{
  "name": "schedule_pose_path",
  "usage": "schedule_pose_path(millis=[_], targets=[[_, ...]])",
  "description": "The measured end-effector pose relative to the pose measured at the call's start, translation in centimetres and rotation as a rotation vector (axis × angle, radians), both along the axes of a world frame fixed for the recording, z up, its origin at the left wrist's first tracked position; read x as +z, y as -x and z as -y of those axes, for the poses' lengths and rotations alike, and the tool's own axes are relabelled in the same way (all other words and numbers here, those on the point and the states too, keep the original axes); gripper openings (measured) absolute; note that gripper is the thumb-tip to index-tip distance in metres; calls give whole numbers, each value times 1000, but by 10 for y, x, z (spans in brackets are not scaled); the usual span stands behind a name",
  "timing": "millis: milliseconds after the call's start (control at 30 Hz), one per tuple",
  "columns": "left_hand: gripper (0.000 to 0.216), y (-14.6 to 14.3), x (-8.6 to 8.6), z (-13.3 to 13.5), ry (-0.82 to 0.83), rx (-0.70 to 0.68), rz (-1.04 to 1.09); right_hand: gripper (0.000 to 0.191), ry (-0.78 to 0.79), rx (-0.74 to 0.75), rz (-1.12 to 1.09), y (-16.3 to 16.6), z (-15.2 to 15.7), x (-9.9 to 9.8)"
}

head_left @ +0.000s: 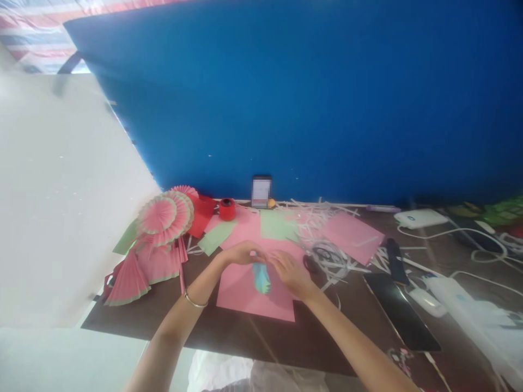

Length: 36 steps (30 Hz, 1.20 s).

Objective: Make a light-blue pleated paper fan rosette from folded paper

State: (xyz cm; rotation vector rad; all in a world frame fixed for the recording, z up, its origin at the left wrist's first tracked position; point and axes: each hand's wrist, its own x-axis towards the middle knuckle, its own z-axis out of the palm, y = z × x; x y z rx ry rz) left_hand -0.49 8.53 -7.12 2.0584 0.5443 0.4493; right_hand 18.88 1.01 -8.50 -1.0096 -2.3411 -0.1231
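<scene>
Over a pink sheet of paper [257, 305] my two hands meet. A small light blue and green piece of paper [262, 279], seemingly pleated, hangs below the fingers. My left hand [245, 252] is closed, pinching at its upper end. From the other side my right hand [289, 272] reaches in with its fingers pressed together at the same spot. Exactly where each fingertip grips is hard to make out.
Pleated pink paper fans [159, 218] pile up at the left, near a red tape roll [227, 209]. Green paper [279, 224], white strips and a cable coil [329, 255] lie behind my hands. A phone [402, 310] and a power strip [474, 310] are at the right.
</scene>
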Motion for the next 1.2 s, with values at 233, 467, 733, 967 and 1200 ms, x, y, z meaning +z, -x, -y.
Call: schedule_pose_path(millis=[233, 467, 733, 967, 1200], targets=[[17, -4, -3, -5, -27, -64, -49, 34, -166, 204, 209, -1, -1, 6], [11, -8, -10, -4, -33, 17, -120, 32, -115, 272, 142, 0, -1, 6], [17, -5, -12, 5, -63, 66, 15, 29, 40, 62, 49, -6, -9, -12], [17, -4, -3, 11, -165, 91, -3, 25, 83, 19, 34, -2, -13, -10], [15, -5, 0, 14, -192, 106, -16, 21, 244, 7, -135, 10, -10, 7]])
